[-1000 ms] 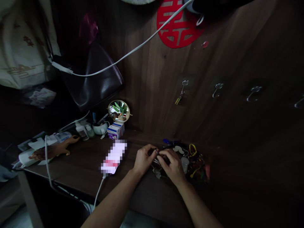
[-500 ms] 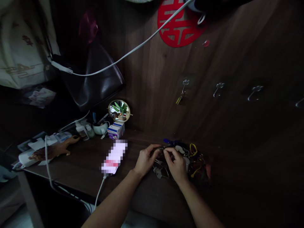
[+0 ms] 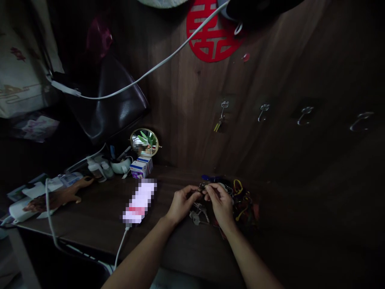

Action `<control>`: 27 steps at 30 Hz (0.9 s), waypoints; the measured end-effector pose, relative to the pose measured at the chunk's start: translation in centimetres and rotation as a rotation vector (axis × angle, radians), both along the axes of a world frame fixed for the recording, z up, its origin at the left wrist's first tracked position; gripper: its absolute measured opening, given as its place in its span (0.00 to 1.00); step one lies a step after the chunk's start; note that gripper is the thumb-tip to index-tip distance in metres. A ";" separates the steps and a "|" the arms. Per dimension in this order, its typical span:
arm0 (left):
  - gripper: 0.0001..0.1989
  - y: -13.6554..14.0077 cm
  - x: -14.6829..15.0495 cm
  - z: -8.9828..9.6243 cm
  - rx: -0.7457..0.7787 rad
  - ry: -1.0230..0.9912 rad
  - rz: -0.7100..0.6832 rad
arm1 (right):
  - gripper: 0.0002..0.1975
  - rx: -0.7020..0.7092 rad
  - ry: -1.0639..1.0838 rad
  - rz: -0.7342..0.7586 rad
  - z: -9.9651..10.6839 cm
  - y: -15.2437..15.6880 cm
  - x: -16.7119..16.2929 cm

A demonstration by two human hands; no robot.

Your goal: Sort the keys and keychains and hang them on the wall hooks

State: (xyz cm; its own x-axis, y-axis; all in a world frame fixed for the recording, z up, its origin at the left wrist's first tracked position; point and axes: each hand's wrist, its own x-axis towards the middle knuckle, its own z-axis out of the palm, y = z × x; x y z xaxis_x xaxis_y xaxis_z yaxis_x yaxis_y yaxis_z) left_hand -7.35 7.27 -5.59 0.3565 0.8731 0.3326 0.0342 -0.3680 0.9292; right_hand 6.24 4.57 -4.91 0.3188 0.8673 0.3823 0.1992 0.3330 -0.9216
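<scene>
Both my hands meet over a pile of keys on the dark wooden shelf. My left hand [image 3: 182, 202] pinches one side of a small metal key ring [image 3: 201, 187], and the fingertips of my right hand [image 3: 220, 200] grip its other side. Just below hang or lie several silver keys [image 3: 197, 216]; I cannot tell whether they are joined to that ring. Behind and right of my right hand lies the rest of the bunch, with a yellow loop [image 3: 238, 187], a blue piece [image 3: 209, 177] and dim reddish cords, partly hidden by the hand.
A lit phone [image 3: 140, 202] on a white cable lies left of my hands. Beyond it stand small boxes [image 3: 141, 167], a round mirror [image 3: 144, 142] and a cup [image 3: 120, 165]. Metal hooks [image 3: 264, 112] line the wall, one holding a small key [image 3: 219, 124]. A dark bag [image 3: 111, 100] hangs left.
The camera view has shifted a little, so the scene sits further left. The metal ring now shows more clearly between my fingertips; both hands stay together over the keys.
</scene>
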 end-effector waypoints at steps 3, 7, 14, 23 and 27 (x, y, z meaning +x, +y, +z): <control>0.15 0.0 0.1 0.1 -0.112 -0.088 -0.060 | 0.14 -0.043 0.057 0.013 -0.1 0.2 0.2; 0.17 0.1 0.2 0.4 -0.268 -0.208 -0.138 | 0.15 -0.058 0.099 0.019 -0.3 0.4 0.5; 0.17 0.1 0.1 0.8 -0.306 -0.270 -0.155 | 0.12 -0.006 0.057 0.052 -0.4 0.2 0.4; 0.18 0.1 0.0 0.7 -0.279 -0.201 -0.174 | 0.09 0.075 -0.093 0.013 -0.2 -0.1 0.4; 0.17 0.3 0.0 0.4 -0.241 -0.184 -0.047 | 0.09 0.038 -0.058 0.007 0.3 -0.1 0.9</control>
